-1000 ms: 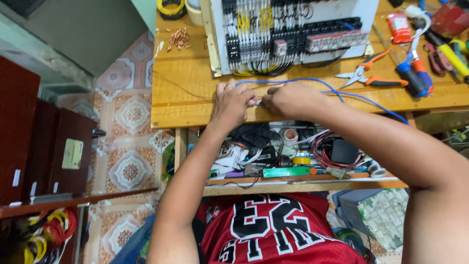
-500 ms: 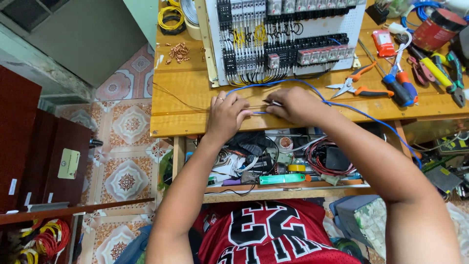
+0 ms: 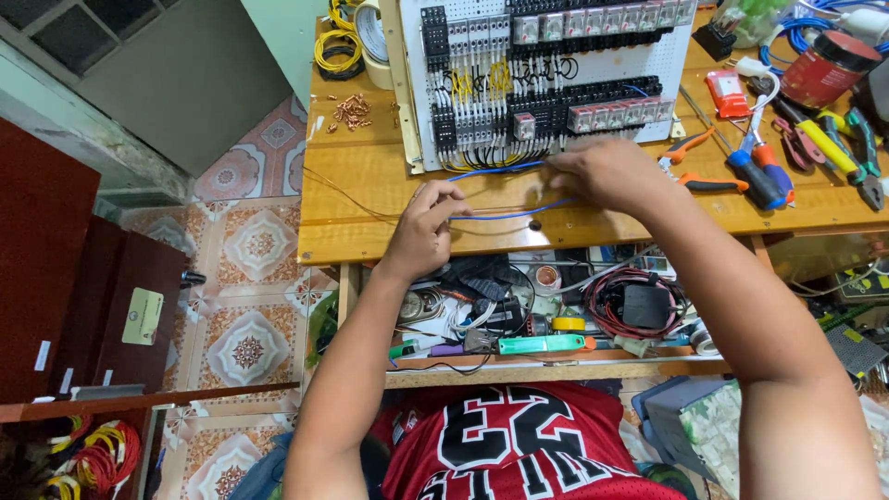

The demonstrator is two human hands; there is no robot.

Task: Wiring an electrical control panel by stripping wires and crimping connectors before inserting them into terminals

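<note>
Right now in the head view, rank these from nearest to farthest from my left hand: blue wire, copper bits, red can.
1. Blue wire, at the left hand's fingertips.
2. Copper bits, table's far left.
3. Red can, far right corner.

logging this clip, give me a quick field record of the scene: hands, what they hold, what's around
setting: wooden workbench, seen from above
left hand: pinching a blue wire
right hand: on the same wire at the lower edge of the white wiring panel
right of panel: pliers, screwdrivers, red can
left of panel: copper bits, tape roll
under bench: cluttered shelf
</note>
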